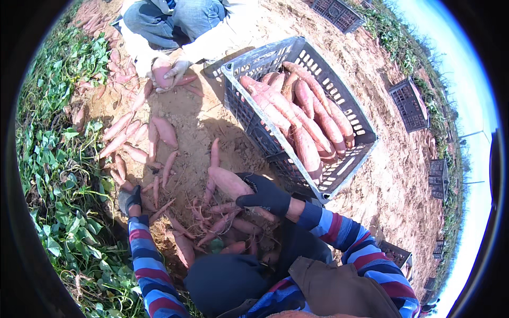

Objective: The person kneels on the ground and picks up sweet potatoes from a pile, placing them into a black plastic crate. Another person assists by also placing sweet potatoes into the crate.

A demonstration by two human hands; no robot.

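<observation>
My right hand (264, 195), in a dark glove, grips a large sweet potato (227, 182) above the soil. Near the vines my left hand (130, 200), gloved too, reaches down to the ground beside a few small sweet potatoes (120, 167); whether its fingers hold one is hidden. Between my arms lies a heap of thin, rooty sweet potatoes (218, 228). A black plastic crate (278, 149) partly filled with long sweet potatoes (302, 119) stands to the right, beyond my right hand.
A co-worker's gloved hands (175, 73) hold a sweet potato (161, 72) at the top. Green vines (63, 159) run down the left. More crates, such as one at the right (409, 105) and one at the top (338, 15), stand about the field. Loose sweet potatoes (165, 131) lie ahead.
</observation>
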